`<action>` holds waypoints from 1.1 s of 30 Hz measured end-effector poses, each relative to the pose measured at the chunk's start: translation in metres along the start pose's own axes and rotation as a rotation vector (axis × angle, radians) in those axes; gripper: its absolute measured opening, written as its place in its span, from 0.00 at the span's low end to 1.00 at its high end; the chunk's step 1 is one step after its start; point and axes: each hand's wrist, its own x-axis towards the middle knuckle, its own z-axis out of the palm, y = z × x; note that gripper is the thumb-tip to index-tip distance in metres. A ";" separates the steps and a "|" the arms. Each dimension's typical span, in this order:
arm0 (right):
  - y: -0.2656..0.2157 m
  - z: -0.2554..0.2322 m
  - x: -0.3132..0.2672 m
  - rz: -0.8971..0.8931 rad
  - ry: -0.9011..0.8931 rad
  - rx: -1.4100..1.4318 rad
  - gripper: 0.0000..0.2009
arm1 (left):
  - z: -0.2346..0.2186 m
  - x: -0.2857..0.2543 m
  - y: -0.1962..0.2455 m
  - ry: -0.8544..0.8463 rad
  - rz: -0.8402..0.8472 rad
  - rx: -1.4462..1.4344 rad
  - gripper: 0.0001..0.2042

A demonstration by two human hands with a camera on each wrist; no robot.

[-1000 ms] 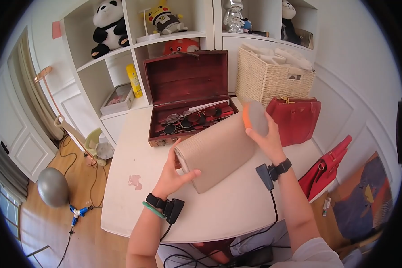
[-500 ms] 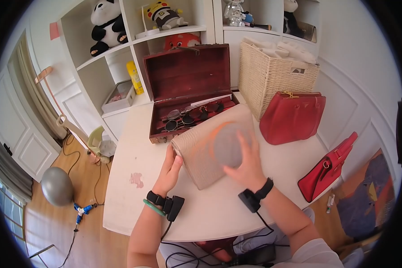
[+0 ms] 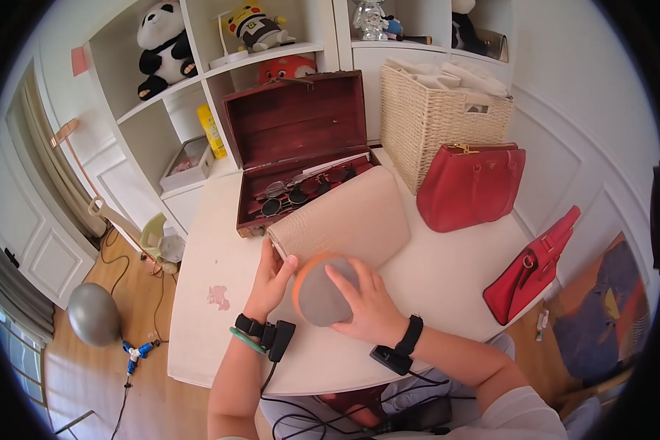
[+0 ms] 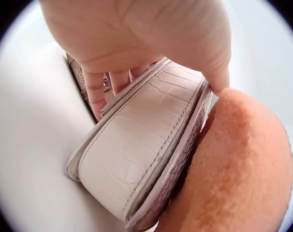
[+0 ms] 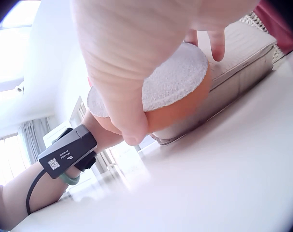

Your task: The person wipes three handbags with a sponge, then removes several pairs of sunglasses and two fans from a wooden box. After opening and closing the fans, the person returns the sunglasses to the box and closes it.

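Observation:
A beige crocodile-textured bag [image 3: 345, 220] is tilted above the white table, its left end gripped by the left hand [image 3: 269, 287]. In the left wrist view the left thumb lies on one face of the bag [image 4: 136, 130] and the fingers on the other. The right hand [image 3: 370, 304] holds a round grey-and-orange sponge [image 3: 323, 293] at the bag's lower left edge, near the left thumb. The right wrist view shows the right thumb and palm around the sponge [image 5: 175, 82], with some fingertips over the bag.
Behind the bag, an open dark red case [image 3: 293, 125] holds several pairs of glasses. A wicker basket [image 3: 436, 125] and a red handbag [image 3: 473, 187] stand at the back right. Another red bag [image 3: 528, 275] is at the table's right edge.
The right hand has moved the sponge from the bag's upper right end across its face to the lower left. The left hand keeps its grip on the bag.

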 end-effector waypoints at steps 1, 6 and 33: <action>0.000 0.000 0.000 -0.016 -0.024 -0.014 0.51 | 0.000 0.000 -0.001 0.000 0.000 0.001 0.34; 0.030 -0.016 0.004 0.271 0.090 -0.077 0.49 | 0.001 0.002 -0.003 -0.023 0.068 0.068 0.40; 0.134 -0.087 0.008 1.037 -0.043 0.981 0.29 | -0.006 0.000 0.017 -0.064 -0.048 0.004 0.42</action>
